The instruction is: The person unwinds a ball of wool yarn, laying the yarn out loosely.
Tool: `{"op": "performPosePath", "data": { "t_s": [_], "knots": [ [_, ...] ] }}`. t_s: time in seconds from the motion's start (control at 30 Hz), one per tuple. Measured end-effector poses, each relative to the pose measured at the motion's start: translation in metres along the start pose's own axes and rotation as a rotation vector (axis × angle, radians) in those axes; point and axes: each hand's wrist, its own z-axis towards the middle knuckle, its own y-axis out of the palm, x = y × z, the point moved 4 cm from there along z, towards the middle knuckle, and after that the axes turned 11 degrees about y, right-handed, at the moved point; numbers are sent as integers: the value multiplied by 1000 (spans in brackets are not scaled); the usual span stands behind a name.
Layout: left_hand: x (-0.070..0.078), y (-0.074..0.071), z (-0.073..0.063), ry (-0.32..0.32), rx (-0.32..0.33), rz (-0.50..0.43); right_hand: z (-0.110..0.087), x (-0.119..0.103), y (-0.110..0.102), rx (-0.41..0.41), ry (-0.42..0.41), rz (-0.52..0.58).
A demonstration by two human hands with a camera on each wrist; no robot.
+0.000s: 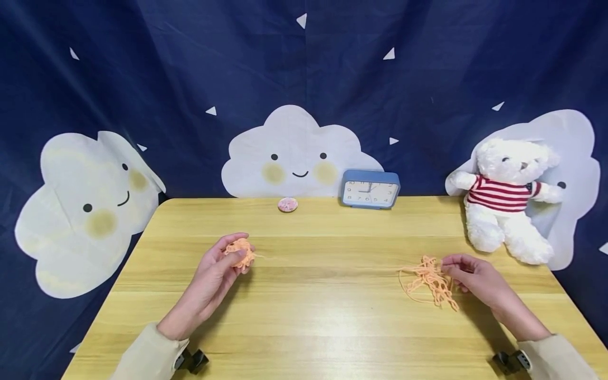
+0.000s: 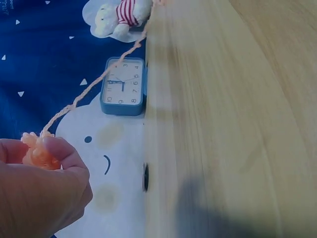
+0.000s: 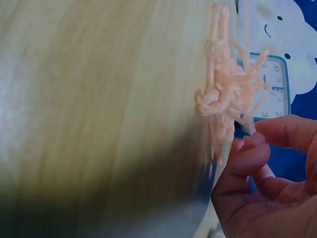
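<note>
On the left of the head view, my left hand (image 1: pixel 214 279) holds a small bundle of peach yarn (image 1: pixel 241 247), thumb across its front. From it a twisted yarn strand (image 2: pixel 74 104) stretches away, seen in the left wrist view. At the right, the thumb and forefinger of my right hand (image 1: pixel 484 282) pinch the edge of a loose, loopy yarn tangle (image 1: pixel 429 279). Several loops dangle from that tangle, and one long loop hangs out to its left. Pale strands lead from it toward the left hand.
A blue clock (image 1: pixel 370 189) stands at the table's back edge, with a small pink round object (image 1: pixel 287 205) to its left. At the back right sits a white teddy bear (image 1: pixel 510 195) in a striped sweater. Behind the wooden table (image 1: pixel 309 327) hangs a dark blue curtain (image 1: pixel 190 63) with cloud faces.
</note>
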Motion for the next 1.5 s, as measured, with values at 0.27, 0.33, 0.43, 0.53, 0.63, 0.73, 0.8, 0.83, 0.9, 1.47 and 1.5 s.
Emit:
{"op": "performPosePath", "data": {
  "t_s": [0.27,0.33,0.43,0.53,0.63,0.73,0.8,0.83,0.9,1.47,1.5],
  "knots": [
    [1,1,1,13,-21,-3,-5,-6,3,85,-8,16],
    [1,2,1,14,-25,-2,-6,-10,5,109,-31,58],
    [2,3,2,14,-26,-3,-8,-20,13,92,-91,163],
    [2,4,0,10,-29,-9,-8,-34,25,-26,-169,303],
    [2,5,-1,11,-38,-19,-9,-50,41,-219,-230,423],
    [2,7,0,20,-60,-28,-9,-65,57,-363,-250,433],
    [3,9,0,24,-76,-25,-8,-73,68,-413,-246,394],
    [2,10,0,24,-82,-22,-7,-77,73,-429,-246,369],
    [2,12,1,22,-89,-19,-5,-83,86,-449,-239,319],
    [2,17,1,9,-110,15,7,-126,190,-804,-168,285],
    [3,17,1,9,-112,17,8,-127,192,-806,-168,289]
  ]
}}
